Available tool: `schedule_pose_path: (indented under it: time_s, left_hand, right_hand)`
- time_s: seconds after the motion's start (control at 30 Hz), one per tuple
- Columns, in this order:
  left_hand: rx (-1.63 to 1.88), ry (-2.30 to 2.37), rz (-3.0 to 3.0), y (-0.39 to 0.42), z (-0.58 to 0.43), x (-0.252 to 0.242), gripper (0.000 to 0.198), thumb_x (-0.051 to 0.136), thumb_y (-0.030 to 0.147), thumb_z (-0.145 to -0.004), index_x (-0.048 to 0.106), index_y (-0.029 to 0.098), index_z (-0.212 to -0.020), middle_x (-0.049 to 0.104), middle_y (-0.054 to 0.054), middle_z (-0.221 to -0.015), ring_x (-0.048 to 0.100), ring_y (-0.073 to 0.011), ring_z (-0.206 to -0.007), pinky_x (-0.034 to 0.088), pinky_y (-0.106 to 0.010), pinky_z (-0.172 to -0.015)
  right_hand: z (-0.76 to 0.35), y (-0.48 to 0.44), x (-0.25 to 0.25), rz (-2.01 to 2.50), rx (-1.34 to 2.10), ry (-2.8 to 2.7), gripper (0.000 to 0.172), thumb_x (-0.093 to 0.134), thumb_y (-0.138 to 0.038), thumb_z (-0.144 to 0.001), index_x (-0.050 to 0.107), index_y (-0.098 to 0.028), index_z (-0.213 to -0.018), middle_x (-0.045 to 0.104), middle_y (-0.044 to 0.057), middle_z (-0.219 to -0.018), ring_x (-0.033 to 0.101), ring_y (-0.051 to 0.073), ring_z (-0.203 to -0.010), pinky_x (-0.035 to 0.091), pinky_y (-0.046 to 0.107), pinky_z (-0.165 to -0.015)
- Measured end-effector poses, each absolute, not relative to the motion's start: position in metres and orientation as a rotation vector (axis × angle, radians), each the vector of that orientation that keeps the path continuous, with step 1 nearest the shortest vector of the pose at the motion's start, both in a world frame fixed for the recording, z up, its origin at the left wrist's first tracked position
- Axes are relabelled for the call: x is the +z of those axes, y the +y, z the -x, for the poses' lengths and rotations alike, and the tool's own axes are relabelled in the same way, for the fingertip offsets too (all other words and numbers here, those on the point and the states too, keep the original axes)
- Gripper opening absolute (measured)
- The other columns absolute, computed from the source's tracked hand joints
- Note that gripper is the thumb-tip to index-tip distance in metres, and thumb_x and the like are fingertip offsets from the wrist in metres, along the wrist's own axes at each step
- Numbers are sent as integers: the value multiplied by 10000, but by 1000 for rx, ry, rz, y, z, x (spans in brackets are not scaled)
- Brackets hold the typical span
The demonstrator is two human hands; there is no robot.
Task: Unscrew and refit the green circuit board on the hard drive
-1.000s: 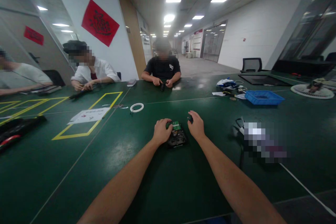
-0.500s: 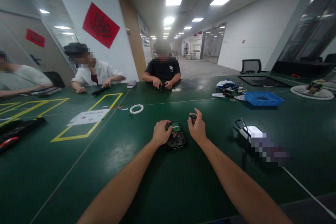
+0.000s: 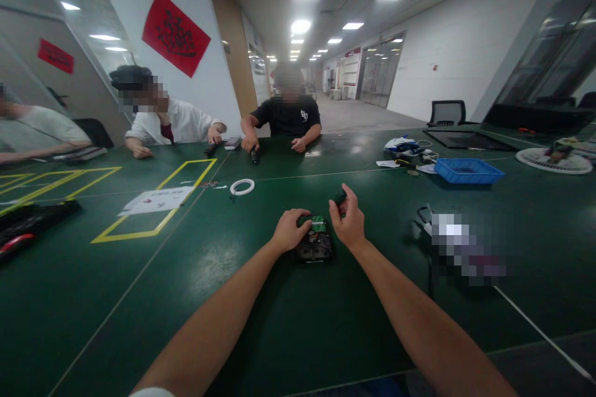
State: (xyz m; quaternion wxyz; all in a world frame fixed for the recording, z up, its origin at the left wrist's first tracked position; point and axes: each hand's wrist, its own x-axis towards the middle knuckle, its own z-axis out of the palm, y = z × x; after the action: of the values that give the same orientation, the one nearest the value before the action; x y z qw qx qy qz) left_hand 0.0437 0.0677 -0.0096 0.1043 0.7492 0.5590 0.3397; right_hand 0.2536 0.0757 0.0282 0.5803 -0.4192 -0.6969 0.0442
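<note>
A flat black device (image 3: 315,250) with a green circuit board (image 3: 318,223) at its far end lies on the green table in front of me. My left hand (image 3: 289,232) grips its left side, the thumb over the top and fingers curled at the far edge. Just right of the device, my right hand (image 3: 349,220) is raised off the table, pinching a small dark object (image 3: 340,197) between thumb and fingers. What kind of thing it is cannot be made out.
A phone-like device with a cable (image 3: 459,242) lies to my right, partly blurred out. Behind it stands a blue tray (image 3: 468,175). Left of centre are a white ring (image 3: 243,187) and a paper sheet (image 3: 156,200). Several people sit across the table.
My right hand has tilted a little, showing more of the dark object. My left hand keeps its hold on the device. Across the table, a co-worker's hand has moved left with a dark item.
</note>
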Motion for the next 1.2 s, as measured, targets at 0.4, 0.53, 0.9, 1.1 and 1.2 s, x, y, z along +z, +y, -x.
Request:
schedule_pose_path:
  time_s: [0.4,0.53,0.9,1.1,1.2]
  left_hand:
    - [1000,1634,-2210,65,-46,-5,301,641,322,-897,683,236,-1182,703,-42,-1173,616,-237,-1090,445,-403,-1020]
    - [1001,1636,-2212,65,-45,-5,299,636,321,-900,684,239,-1184,703,-44,-1170,617,-239,-1093,445,-406,-1025]
    - [1005,1619,-2194,66,-45,-7,315,648,307,-892,684,243,-1199,702,-55,-1178,621,-244,-1103,461,-413,-1021]
    - [1000,1632,-2185,66,-45,-8,310,655,309,-885,687,240,-1186,702,-59,-1176,623,-248,-1099,467,-414,-1015]
    - [993,1635,-2181,65,-45,-7,312,653,318,-888,686,239,-1189,701,-60,-1176,620,-254,-1106,462,-419,-1021]
  right_hand:
    - [-253,80,23,990,133,-1698,599,562,-391,-959,376,-182,-1488,672,44,-872,651,199,-695,582,380,-740]
    - [-254,80,24,987,144,-1701,604,553,-385,-963,358,-197,-1503,677,48,-885,659,205,-705,587,387,-748]
    - [-253,80,26,992,109,-1781,617,531,-403,-978,328,-251,-1541,686,102,-1111,695,260,-938,590,419,-848]
    - [-255,77,32,924,56,-1804,582,452,-317,-1007,290,-221,-1558,588,148,-1349,631,265,-1157,535,453,-1006]
    - [-255,78,32,874,32,-1767,566,426,-283,-1015,282,-207,-1557,554,156,-1402,558,271,-1284,492,476,-1072]
